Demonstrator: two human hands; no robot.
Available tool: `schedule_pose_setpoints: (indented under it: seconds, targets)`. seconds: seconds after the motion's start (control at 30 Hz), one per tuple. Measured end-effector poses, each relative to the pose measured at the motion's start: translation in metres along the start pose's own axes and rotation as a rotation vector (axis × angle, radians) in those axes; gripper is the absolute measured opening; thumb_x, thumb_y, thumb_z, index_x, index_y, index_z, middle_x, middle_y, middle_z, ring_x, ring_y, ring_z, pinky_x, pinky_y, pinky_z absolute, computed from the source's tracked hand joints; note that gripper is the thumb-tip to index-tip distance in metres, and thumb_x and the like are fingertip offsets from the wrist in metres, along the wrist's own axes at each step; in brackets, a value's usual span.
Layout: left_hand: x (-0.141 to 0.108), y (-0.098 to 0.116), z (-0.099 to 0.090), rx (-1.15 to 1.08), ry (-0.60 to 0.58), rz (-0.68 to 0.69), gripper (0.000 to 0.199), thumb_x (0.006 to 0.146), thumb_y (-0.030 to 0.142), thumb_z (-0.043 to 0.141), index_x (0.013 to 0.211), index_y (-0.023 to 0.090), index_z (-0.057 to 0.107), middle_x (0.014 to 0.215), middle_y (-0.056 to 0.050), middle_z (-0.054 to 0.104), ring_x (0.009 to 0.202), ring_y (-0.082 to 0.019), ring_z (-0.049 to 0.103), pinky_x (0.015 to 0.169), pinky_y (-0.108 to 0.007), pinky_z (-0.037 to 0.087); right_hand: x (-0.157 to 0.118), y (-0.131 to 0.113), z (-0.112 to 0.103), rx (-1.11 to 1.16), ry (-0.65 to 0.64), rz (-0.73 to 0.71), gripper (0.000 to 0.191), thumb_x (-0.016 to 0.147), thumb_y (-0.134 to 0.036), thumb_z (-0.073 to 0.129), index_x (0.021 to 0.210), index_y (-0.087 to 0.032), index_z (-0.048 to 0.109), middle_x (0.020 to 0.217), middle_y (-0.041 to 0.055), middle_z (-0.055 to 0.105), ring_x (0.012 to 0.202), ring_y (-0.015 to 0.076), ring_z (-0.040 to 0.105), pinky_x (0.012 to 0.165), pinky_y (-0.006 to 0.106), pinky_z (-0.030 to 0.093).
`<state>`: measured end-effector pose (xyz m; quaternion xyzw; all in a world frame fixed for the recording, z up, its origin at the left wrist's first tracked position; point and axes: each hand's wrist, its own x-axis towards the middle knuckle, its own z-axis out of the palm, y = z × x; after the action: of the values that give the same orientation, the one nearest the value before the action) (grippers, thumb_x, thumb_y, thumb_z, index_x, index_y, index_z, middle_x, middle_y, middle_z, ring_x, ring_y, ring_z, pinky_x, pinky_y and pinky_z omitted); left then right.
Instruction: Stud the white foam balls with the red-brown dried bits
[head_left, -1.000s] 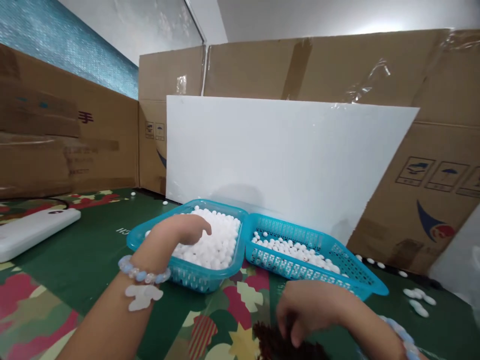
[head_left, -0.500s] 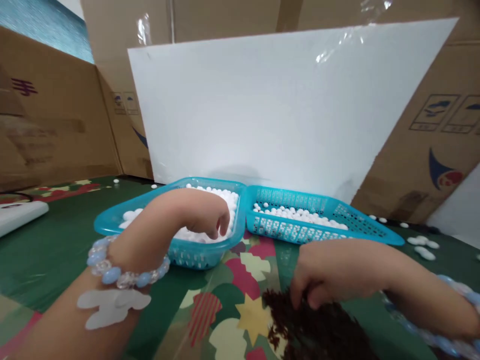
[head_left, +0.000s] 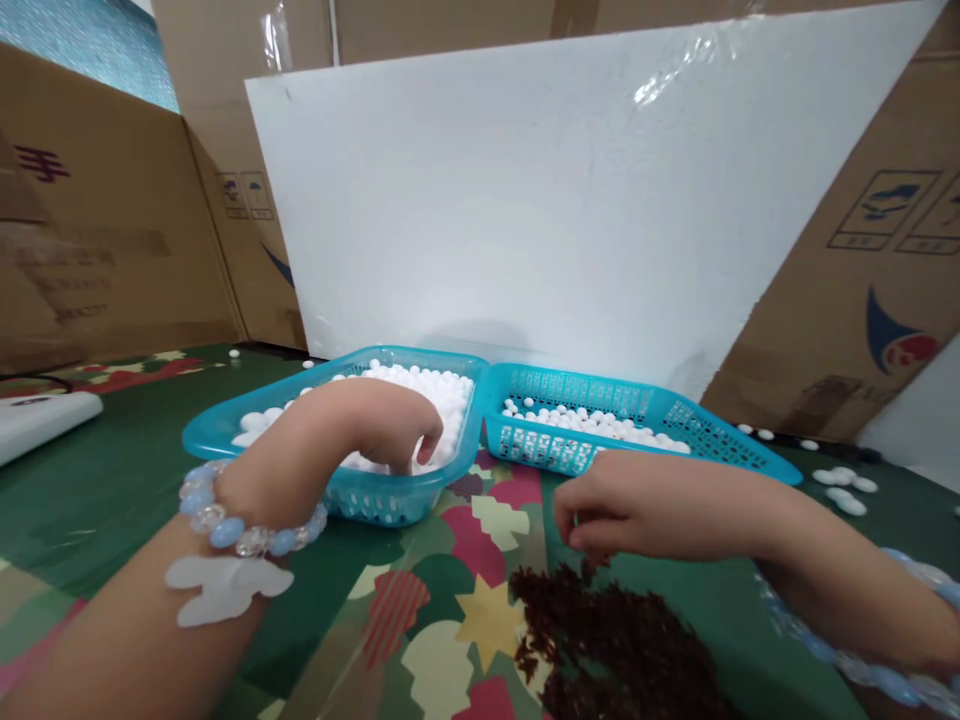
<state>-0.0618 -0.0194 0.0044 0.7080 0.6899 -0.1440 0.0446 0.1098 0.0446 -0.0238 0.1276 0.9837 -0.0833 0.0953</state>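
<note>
My left hand (head_left: 390, 420) reaches into the left blue plastic basket (head_left: 390, 490), its fingers bent down among small white balls (head_left: 442, 395). Thumb and fingers are apart, and nothing shows between them; the fingertips are partly hidden. My right hand (head_left: 630, 505) is pinched closed just above a loose pile of dark reddish-brown shreds (head_left: 622, 645). A small tuft of the shreds hangs below its fingertips. Larger white oval pieces (head_left: 255, 425) lie at the left end of the same basket.
A second blue basket (head_left: 555, 455) with white balls (head_left: 592, 422) adjoins the left one. Behind stand a white board (head_left: 525, 200) and cardboard boxes (head_left: 97, 230). Loose white pieces (head_left: 847, 490) lie at the right, a white device (head_left: 45, 425) at the left. A patterned cloth covers the table.
My right hand has risen from the brown pile, with a little of the shreds at its fingertips. The left hand has dipped slightly within the basket. The view has shifted a little.
</note>
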Motion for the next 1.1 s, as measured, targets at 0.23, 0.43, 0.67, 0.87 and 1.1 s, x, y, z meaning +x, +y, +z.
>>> schedule_pose_setpoints:
  seconds: [0.23, 0.43, 0.67, 0.87, 1.1]
  targets:
    - [-0.003, -0.004, -0.005, -0.080, 0.114, -0.002, 0.024, 0.056, 0.017, 0.041, 0.077, 0.016, 0.052, 0.069, -0.005, 0.054, 0.059, -0.018, 0.049, 0.047, -0.025, 0.035, -0.006, -0.007, -0.005, 0.042, 0.075, -0.026, 0.016, 0.067, -0.011, 0.040, 0.067, -0.016, 0.055, 0.058, -0.0019, 0.056, 0.052, 0.0073, 0.047, 0.043, 0.017, 0.030]
    - [0.000, 0.003, -0.008, -0.248, 0.260, 0.200, 0.013, 0.061, 0.020, 0.041, 0.068, 0.016, 0.051, 0.069, -0.001, 0.050, 0.061, -0.012, 0.047, 0.052, -0.021, 0.036, -0.014, -0.013, -0.005, -0.048, -0.039, -0.065, 0.021, 0.063, -0.007, 0.040, 0.066, -0.017, 0.058, 0.053, -0.0023, 0.055, 0.045, 0.0057, 0.043, 0.039, 0.016, 0.026]
    - [-0.019, 0.020, -0.014, -0.782, 0.433, 0.355, 0.008, 0.060, 0.022, 0.045, 0.067, 0.019, 0.043, 0.060, 0.003, 0.048, 0.059, -0.010, 0.048, 0.051, -0.019, 0.039, -0.013, -0.018, -0.004, -0.128, 0.020, -0.059, 0.015, 0.063, -0.016, 0.049, 0.075, -0.020, 0.056, 0.050, -0.0043, 0.053, 0.040, 0.0056, 0.035, 0.033, 0.016, 0.020]
    - [-0.031, 0.024, -0.016, -1.042, 0.673, 0.393, 0.011, 0.054, 0.021, 0.050, 0.064, 0.021, 0.047, 0.059, 0.006, 0.046, 0.055, -0.006, 0.045, 0.045, -0.013, 0.036, -0.014, -0.017, -0.011, -0.100, -0.008, -0.244, 0.009, 0.066, -0.010, 0.049, 0.069, -0.015, 0.055, 0.059, -0.0057, 0.055, 0.050, 0.0029, 0.044, 0.041, 0.011, 0.028]
    - [-0.015, 0.050, -0.020, -1.279, 0.659, 0.432, 0.007, 0.057, 0.019, 0.048, 0.063, 0.019, 0.050, 0.067, 0.006, 0.051, 0.055, -0.004, 0.046, 0.052, -0.015, 0.038, -0.033, -0.011, -0.021, -0.029, 0.098, -0.143, 0.011, 0.065, -0.008, 0.044, 0.067, -0.014, 0.053, 0.060, -0.0005, 0.056, 0.053, 0.0072, 0.048, 0.046, 0.015, 0.035]
